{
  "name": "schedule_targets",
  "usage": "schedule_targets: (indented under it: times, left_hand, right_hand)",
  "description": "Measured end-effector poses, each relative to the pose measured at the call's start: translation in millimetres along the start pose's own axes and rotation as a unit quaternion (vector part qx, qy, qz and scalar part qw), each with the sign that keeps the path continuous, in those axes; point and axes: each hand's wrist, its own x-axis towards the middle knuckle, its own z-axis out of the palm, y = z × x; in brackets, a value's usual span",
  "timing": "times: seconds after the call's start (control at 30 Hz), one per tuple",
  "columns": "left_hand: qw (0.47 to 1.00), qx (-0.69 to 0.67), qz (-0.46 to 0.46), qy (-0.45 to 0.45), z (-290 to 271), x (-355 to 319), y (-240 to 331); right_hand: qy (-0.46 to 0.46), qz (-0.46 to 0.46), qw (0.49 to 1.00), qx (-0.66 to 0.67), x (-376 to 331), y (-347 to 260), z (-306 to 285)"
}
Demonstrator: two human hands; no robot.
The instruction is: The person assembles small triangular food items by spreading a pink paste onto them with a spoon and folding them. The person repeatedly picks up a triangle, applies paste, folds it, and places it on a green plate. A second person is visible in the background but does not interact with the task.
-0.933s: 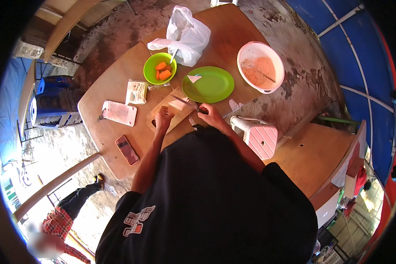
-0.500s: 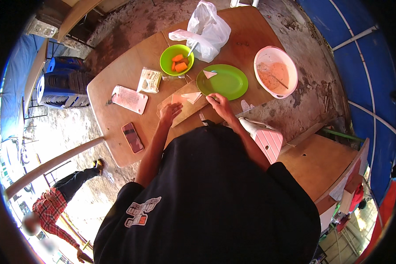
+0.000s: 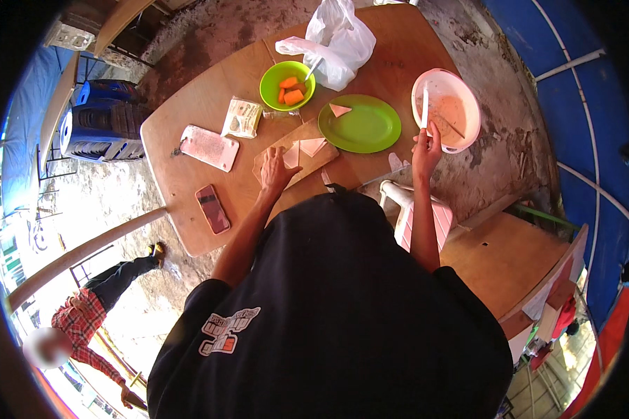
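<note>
My left hand rests with spread fingers at the left part of a wooden cutting board, beside flat pale pink triangular pieces. Raised to the right, my right hand is closed around a knife, its pale blade pointing up in front of the pink basin. Inside that basin are an orange-brown mixture and a thin utensil. An oval green plate lies between the board and the basin, with one pink triangle near its upper left rim.
Behind the board stand a green bowl of orange chunks and a white plastic bag. A pack, a pinkish-white slab and a phone lie left. A pink stool is at right; a person is at lower left.
My right hand has moved right and away from the board's edge, lifting the knife upright by the basin. My left hand has shifted slightly over the board, its fingers spreading wider.
</note>
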Motion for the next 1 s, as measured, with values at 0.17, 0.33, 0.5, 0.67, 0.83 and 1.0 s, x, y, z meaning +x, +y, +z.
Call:
schedule_targets:
  times: [0.17,0.33,0.5,0.67,0.83,1.0]
  left_hand:
    - [0.997,-0.004,0.075,-0.004,2.7,9.8,-6.8]
    - [0.993,-0.025,0.113,-0.004,3.0,7.9,-17.5]
    - [0.993,-0.026,0.112,-0.004,4.4,6.7,-19.1]
    - [0.994,-0.037,0.107,0.0,4.7,4.3,-18.6]
    - [0.996,0.001,0.088,0.0,-0.7,1.1,-8.5]
    - [0.989,-0.043,0.135,0.047,-6.2,19.4,46.2]
  right_hand:
    - [0.041,0.007,0.998,-0.043,2.6,11.0,-5.3]
    - [0.056,-0.044,0.956,-0.284,23.9,19.4,-36.7]
    - [-0.066,-0.059,0.9,-0.428,70.9,23.4,-61.3]
    - [-0.176,0.084,0.891,-0.411,103.0,12.6,-50.2]
    - [-0.174,0.028,0.859,-0.48,109.7,1.5,-42.1]
    - [-0.137,-0.015,0.881,-0.452,113.6,12.1,-41.8]
